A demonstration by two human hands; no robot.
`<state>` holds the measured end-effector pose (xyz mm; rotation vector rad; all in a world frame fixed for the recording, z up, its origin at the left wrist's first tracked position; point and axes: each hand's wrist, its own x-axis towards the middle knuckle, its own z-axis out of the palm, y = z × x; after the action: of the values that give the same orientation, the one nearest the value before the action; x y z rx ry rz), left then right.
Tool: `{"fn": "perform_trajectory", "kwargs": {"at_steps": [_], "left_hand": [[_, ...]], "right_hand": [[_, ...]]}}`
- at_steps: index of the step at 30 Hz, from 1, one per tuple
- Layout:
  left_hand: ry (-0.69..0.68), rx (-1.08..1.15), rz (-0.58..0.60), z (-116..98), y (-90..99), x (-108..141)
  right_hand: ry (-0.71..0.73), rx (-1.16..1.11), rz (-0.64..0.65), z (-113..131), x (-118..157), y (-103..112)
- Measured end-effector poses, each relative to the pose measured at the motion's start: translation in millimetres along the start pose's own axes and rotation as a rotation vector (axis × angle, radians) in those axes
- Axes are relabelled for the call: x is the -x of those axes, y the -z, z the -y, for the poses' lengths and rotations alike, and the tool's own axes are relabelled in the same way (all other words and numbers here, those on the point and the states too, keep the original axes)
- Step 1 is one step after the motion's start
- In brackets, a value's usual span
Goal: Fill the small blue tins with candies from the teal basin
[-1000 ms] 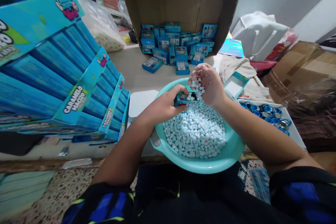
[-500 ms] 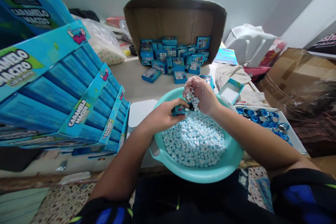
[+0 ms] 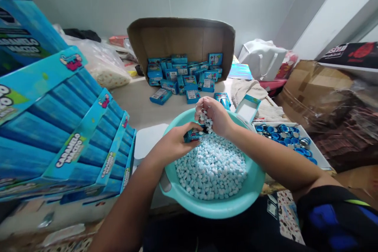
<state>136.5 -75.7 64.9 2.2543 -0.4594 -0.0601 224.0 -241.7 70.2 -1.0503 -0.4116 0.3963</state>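
My left hand [image 3: 182, 140] grips a small blue candy box [image 3: 192, 134] over a turquoise basin [image 3: 217, 210]. The box lies tilted on its side, its dark opening facing right. Close beside that opening, my right hand [image 3: 217, 116] is cupped around a handful of pale candies [image 3: 206, 120], which spill down toward the box. Whether some are entering it I cannot fully see, as the fingers partly cover the opening. Beneath both hands, the basin holds a heap of small white and light-blue candies [image 3: 211, 169].
A large carton [image 3: 181, 33] on its side holds several filled-looking blue boxes [image 3: 189, 80]. Stacked blue display trays [image 3: 73, 138] tower at left. To the right stand a white tray of blue-and-silver caps [image 3: 288, 138], an open box [image 3: 248, 108] and a white bag [image 3: 261, 59].
The camera view has shifted, so the scene sits lower and further left. Both hands keep nearly the same pose, with candies still at the box opening.
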Motion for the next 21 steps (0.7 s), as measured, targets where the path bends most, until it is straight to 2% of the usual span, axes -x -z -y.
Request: {"fn": "perform_trajectory", "kwargs": {"at_steps": [21], "left_hand": [[0.027,-0.036,-0.053,3,5.2,-10]], "right_hand": [[0.048,-0.034,0.055,-1,-15,4]]}}
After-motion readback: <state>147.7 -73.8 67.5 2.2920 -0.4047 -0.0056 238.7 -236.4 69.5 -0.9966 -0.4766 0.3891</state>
